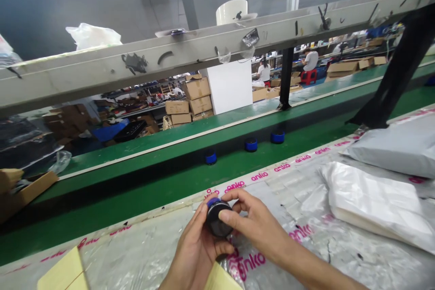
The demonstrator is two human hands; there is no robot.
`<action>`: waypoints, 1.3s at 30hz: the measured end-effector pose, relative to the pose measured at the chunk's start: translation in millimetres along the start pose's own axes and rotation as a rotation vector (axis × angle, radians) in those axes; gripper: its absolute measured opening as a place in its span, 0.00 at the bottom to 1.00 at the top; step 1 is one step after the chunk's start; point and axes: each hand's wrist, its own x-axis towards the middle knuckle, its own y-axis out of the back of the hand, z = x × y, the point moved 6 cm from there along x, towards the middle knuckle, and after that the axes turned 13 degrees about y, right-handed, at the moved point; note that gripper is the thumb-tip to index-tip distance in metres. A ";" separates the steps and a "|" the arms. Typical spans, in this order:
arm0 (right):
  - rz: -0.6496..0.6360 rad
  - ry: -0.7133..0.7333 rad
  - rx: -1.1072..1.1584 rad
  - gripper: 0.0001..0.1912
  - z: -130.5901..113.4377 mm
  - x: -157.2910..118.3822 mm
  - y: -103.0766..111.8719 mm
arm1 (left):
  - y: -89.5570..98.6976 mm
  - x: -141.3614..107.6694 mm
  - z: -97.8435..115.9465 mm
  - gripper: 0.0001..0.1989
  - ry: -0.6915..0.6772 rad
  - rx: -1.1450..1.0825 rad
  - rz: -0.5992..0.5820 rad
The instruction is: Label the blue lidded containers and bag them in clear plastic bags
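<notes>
Between my two hands is a small round device, black on its face with a blue band at the rim. My left hand cups it from the left and below, fingers curled round its side. The thumb of my right hand presses on the black face while its index finger reaches over the top edge. Below my left hand lies a yellow paper sheet, partly hidden by it. Several similar blue and black round devices, such as one beyond my hands, sit on the green conveyor belt.
White plastic bags and a grey package lie on the right of the plastic-covered table. Another yellow paper is at lower left. A metal shelf beam crosses above the belt, with black posts. People sit far behind.
</notes>
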 end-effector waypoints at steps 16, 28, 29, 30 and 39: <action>-0.110 0.183 -0.180 0.26 -23.7 -2.6 0.7 | 8.6 -10.7 25.9 0.29 -0.206 0.237 0.226; -0.009 0.126 -0.359 0.15 -15.8 21.1 39.5 | 103.5 -45.8 91.0 0.30 -0.457 1.511 0.820; -0.029 0.141 -0.405 0.16 -21.4 33.0 40.8 | 109.9 -47.6 90.7 0.30 -0.450 1.513 0.831; -0.053 0.151 -0.465 0.16 -24.9 47.6 41.0 | 113.0 -48.7 89.6 0.30 -0.457 1.506 0.827; -0.198 0.062 -0.806 0.28 55.3 191.7 -20.0 | 85.4 -36.0 82.6 0.37 -0.497 1.185 0.655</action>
